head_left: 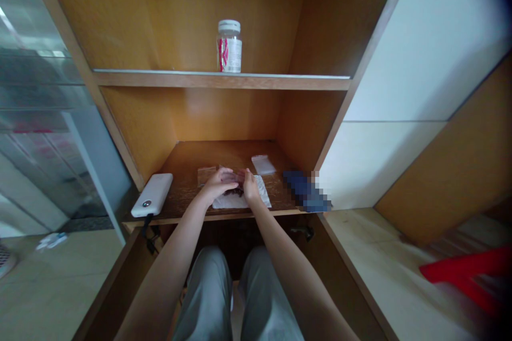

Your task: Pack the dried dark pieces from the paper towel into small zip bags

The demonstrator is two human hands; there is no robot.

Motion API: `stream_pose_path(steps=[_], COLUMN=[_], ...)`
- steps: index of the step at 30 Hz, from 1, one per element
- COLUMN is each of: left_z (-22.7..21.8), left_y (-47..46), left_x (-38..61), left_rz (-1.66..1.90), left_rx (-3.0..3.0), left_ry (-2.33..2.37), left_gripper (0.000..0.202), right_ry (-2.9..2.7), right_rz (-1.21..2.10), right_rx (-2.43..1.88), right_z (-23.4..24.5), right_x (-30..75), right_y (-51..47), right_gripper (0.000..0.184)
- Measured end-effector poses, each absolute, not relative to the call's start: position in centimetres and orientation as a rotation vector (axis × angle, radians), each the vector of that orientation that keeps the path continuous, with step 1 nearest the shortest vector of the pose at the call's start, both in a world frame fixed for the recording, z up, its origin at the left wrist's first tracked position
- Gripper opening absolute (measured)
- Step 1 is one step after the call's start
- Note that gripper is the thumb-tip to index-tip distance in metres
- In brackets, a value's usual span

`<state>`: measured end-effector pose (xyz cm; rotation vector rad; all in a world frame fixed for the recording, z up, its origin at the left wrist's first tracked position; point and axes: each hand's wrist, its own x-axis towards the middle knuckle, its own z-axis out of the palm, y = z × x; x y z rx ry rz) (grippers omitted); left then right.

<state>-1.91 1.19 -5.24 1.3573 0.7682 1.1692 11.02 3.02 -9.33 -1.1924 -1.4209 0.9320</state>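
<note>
Grey trousers (208, 293) below the shelf edge (208, 217); left grip (218, 184) and right grip (251, 186) curl over a dark clump (235, 192), clench unclear.

1. The bottle (229, 48) has a white cap, a clear body and a red-and-white label.
2. The paper sheet (240, 201) is white, with a dark brown clump (234, 192) on it.
3. The shelf (222, 80) is orange-brown wood, with darker streaked grain on the lower board.
4. The power bank (152, 195) is white, with a dark round spot.
5. The blurred cloth (306, 191) on the right is dark blue.
6. The trousers (208, 293) are pale grey.
7. The plastic thing (460, 272) at far right is bright red.
</note>
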Motion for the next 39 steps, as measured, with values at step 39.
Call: stream_pose_path(steps=[39], left_z=[-6.7], left_y=[-2.3], left_x=[-5.0], left_rz=[1.383], left_rx=[1.171], left_ry=[0.682], left_gripper=[0.047], right_ry=[-1.528], right_rz=[0.586], right_rx=[-0.820], right_z=[-8.4], right_x=[10.4], right_y=[1.0], right_gripper=[0.010])
